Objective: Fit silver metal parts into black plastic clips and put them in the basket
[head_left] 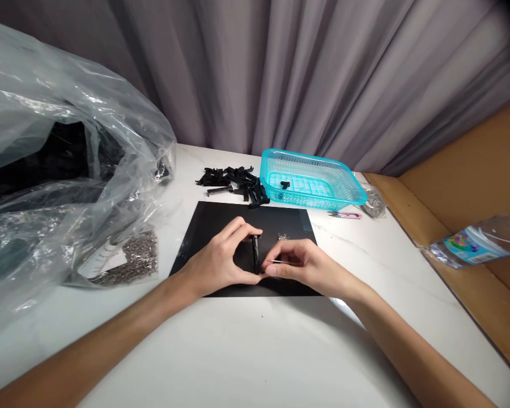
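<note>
Over a black mat point(212, 226), my left hand point(223, 255) grips a narrow black plastic part point(255, 254) between thumb and fingers, its long side running away from me. My right hand point(300, 262) is closed in a pinch around a thin, light metal pin point(284, 262). The pinching fingertips are close to the near end of the black part; whether the pin touches it I cannot tell. Just beyond my right hand, a small heap of tiny metal pieces point(283, 237) lies on the mat.
Several black plastic parts point(233, 181) are piled behind the mat, beside a blue basket point(314, 201) holding a small black piece. Pink-handled snips point(349, 215) lie near it. Left are a large clear bag point(123, 107) and a bag of metal pieces point(138, 258); right, a plastic bottle point(476, 243).
</note>
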